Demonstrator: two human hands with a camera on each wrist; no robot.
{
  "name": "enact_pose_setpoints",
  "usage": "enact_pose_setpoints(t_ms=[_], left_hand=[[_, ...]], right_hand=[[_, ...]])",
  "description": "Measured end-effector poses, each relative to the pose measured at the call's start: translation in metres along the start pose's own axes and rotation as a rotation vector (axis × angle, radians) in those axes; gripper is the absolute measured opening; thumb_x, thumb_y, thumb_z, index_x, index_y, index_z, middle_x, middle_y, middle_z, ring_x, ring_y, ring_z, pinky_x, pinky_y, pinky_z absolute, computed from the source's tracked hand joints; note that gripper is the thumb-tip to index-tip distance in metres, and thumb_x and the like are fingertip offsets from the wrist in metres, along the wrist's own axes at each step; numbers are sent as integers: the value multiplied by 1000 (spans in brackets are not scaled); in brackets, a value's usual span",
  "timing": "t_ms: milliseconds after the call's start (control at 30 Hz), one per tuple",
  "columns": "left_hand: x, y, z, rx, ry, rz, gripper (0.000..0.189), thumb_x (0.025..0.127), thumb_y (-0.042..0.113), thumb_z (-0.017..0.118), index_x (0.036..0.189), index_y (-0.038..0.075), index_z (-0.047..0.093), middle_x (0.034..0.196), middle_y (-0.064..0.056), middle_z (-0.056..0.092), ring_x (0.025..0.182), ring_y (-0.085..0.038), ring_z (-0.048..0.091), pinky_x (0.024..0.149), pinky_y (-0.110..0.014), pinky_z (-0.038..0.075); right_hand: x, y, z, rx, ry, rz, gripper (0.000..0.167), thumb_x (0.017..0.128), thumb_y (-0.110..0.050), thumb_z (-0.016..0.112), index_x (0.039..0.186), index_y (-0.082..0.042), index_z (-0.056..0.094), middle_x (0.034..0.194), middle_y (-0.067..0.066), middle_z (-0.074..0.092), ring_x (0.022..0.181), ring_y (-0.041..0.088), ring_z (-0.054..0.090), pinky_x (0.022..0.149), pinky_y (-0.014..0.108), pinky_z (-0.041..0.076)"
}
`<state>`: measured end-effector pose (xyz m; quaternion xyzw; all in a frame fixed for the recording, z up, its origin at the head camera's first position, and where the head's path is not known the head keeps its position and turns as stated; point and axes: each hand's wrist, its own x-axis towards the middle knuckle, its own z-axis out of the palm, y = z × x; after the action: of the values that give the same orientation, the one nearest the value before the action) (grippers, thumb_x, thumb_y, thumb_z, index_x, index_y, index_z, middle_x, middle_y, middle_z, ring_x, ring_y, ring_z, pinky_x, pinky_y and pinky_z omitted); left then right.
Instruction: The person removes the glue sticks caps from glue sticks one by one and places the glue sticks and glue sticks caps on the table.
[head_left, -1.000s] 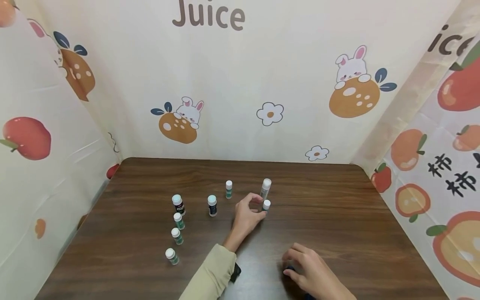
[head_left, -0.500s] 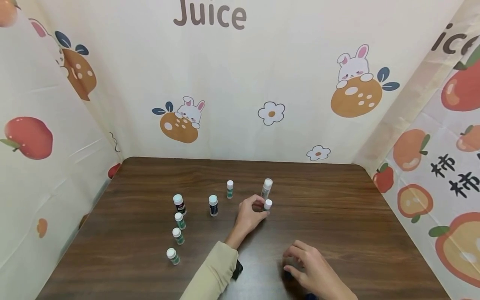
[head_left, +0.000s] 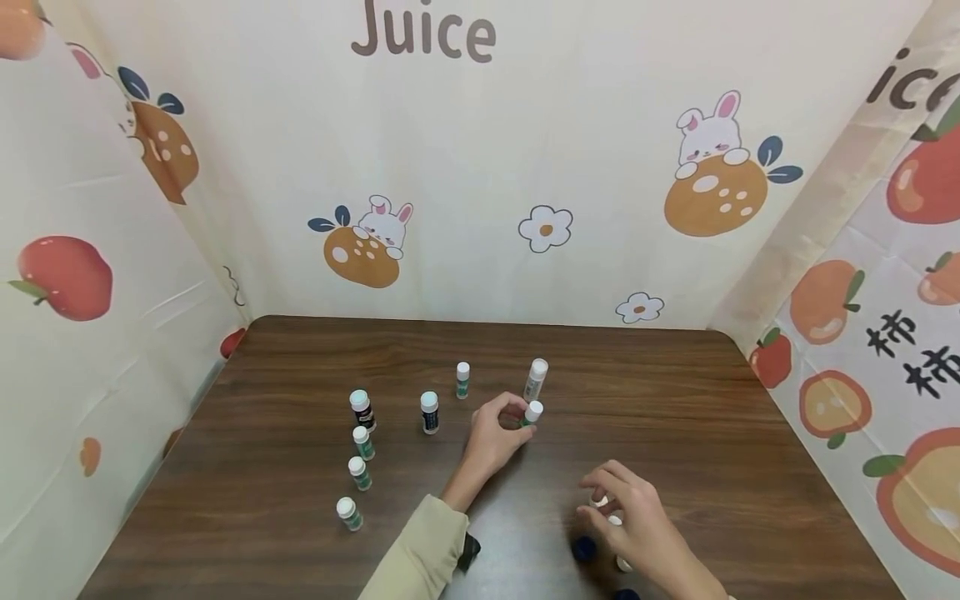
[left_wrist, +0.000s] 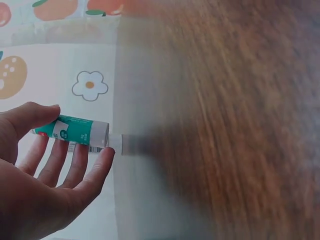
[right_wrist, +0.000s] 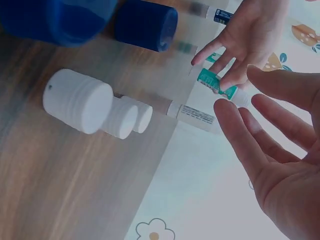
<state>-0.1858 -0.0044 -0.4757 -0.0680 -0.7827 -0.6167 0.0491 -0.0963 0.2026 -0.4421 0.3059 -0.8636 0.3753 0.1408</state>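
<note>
a pale tube (head_left: 536, 381) stands behind the green tube (left_wrist: 77, 131).

place: looks like you're in a little curtained-off tabletop booth | giveaways: fruit-and-bunny print fabric (head_left: 465, 150) on three sides of your wood-grain table (head_left: 712, 417), big "Juice" lettering (head_left: 426, 33) straight ahead of you | home, office or lab: honestly can't tell from your cams

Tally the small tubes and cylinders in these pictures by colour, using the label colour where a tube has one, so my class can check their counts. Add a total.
Green-labelled tubes: 5
Dark-labelled tubes: 2
Pale tube: 1
White cylinders: 3
Blue cylinders: 2
Total in view: 13
</note>
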Motion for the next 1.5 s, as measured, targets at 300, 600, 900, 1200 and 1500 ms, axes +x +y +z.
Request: enact_pose_setpoints(t_ms=[300, 600, 900, 1200, 1500], left_hand=[[-10, 7, -7, -5, -4, 14, 23, 72, 2, 76, 90, 11, 65, 86, 1, 66, 85, -20, 63, 72, -35, 55], [-19, 9, -15, 13, -11, 31, 23, 71, 1, 75, 89, 13, 66, 85, 2, 66, 84, -18, 62, 63, -22, 52], [-26, 12, -20, 34, -29, 4, 23, 72, 3, 75, 89, 17, 66, 85, 7, 65, 85, -13, 61, 65, -23, 52], [-33, 18, -25, 41, -49, 41, 24, 70, 2, 75, 89, 15, 67, 85, -1, 66, 85, -18, 62, 67, -34, 56], [-39, 23, -33, 102, -48, 92, 22, 70, 4, 78, 85, 16, 68, 82, 1, 66, 77, -15, 60, 61, -28, 52]], right_hand=[[10, 0, -3, -29, 46, -3, 43, 60, 12, 81, 93, -9, 64, 91, -8, 55, 71, 10, 59, 55, 16, 52], [25, 0, -5, 10, 84, -41, 43, 60, 15, 80, 94, -6, 64, 92, -2, 58, 72, 10, 60, 57, 17, 53], [39, -5, -4, 19, 91, -47, 44, 61, 14, 80, 97, -7, 65, 94, -3, 58, 74, 6, 59, 59, 18, 54], [55, -13, 2, 54, 68, -43, 43, 64, 13, 79, 98, -8, 66, 96, -3, 59, 76, 6, 59, 60, 20, 54], [64, -13, 10, 99, 25, -44, 41, 65, 13, 78, 99, -6, 65, 94, 3, 59, 72, 12, 63, 60, 20, 54]])
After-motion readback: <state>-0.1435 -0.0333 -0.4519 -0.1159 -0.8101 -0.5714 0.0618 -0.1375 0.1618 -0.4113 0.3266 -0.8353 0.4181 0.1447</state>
